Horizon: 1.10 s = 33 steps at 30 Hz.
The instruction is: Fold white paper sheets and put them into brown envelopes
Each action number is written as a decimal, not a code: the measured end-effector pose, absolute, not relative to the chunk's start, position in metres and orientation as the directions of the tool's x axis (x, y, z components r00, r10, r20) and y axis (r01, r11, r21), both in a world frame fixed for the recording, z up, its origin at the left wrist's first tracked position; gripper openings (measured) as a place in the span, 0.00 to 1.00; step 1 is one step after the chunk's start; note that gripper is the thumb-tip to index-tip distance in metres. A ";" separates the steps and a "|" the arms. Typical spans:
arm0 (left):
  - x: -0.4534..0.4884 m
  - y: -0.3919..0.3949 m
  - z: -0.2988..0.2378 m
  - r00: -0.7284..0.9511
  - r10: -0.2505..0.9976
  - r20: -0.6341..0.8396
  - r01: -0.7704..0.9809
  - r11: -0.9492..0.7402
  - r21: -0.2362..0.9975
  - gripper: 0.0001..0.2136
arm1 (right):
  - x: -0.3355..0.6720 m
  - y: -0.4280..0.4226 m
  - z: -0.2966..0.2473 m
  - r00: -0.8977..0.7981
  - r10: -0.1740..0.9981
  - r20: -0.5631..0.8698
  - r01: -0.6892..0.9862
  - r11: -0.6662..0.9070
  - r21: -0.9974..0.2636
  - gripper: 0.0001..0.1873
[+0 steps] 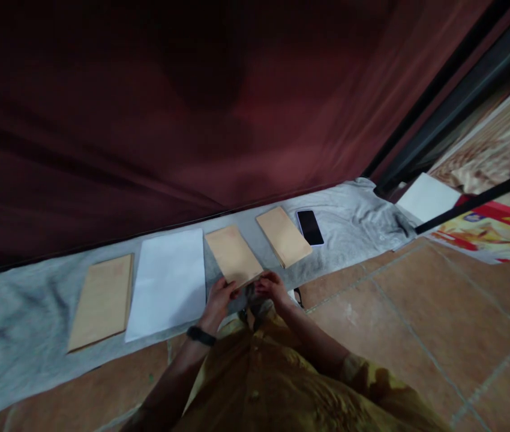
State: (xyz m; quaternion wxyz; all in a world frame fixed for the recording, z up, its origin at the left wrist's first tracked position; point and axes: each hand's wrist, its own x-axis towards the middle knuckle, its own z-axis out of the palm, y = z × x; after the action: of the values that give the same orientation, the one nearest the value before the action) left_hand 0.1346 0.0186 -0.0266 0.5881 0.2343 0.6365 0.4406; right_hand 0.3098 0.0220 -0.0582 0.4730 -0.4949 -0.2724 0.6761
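Note:
My left hand is closed on the near left corner of a brown envelope, thumb on top and the other fingers partly hidden. At the near right corner, my right hand has its fingers curled against the same envelope's edge. Its far end slants away from me over the grey cloth. Right of it lies a stack of brown envelopes, and left of it are white paper sheets. Farther left rests another brown envelope stack. How many envelopes I hold cannot be made out.
A dark phone lies beyond the right envelope stack. A dark red curtain hangs along the cloth's far edge. Right of the cloth are a black metal bar, a white sheet and a colourful printed box. Tiled floor lies below.

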 end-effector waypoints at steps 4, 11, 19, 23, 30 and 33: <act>0.126 0.019 -0.029 -0.193 0.839 -0.508 -0.156 0.485 0.860 0.17 | 0.334 0.021 -0.054 0.013 0.971 -0.240 -0.102 -0.238 -0.966 0.15; 0.125 0.014 -0.030 -0.152 0.874 -0.462 -0.071 0.457 0.887 0.16 | 0.333 0.025 -0.048 -0.375 0.901 0.219 0.433 0.379 -0.818 0.20; 0.122 0.015 -0.036 -0.336 0.860 -0.383 0.145 0.449 0.881 0.18 | 0.330 0.025 -0.047 -0.585 0.784 0.208 0.623 0.599 -0.503 0.19; 0.126 -0.003 -0.029 -0.425 0.880 -0.211 0.370 0.381 0.847 0.24 | 0.327 0.025 -0.050 -0.575 0.791 0.208 0.664 0.600 -0.447 0.20; 0.150 0.011 -0.034 0.053 0.972 0.229 0.907 -0.143 0.395 0.23 | 0.325 0.021 -0.066 -0.543 0.805 0.237 0.692 0.590 -0.416 0.22; 0.153 0.042 -0.043 0.108 0.975 0.194 0.937 -0.164 0.307 0.25 | 0.325 0.019 -0.068 -0.521 0.810 0.267 0.700 0.585 -0.410 0.23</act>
State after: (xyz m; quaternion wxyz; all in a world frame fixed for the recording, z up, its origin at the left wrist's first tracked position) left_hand 0.1530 0.0417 -0.0428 0.0535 0.7423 0.6442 0.1768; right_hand 0.3249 0.0195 -0.0680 0.2189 -0.4376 -0.8629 0.1263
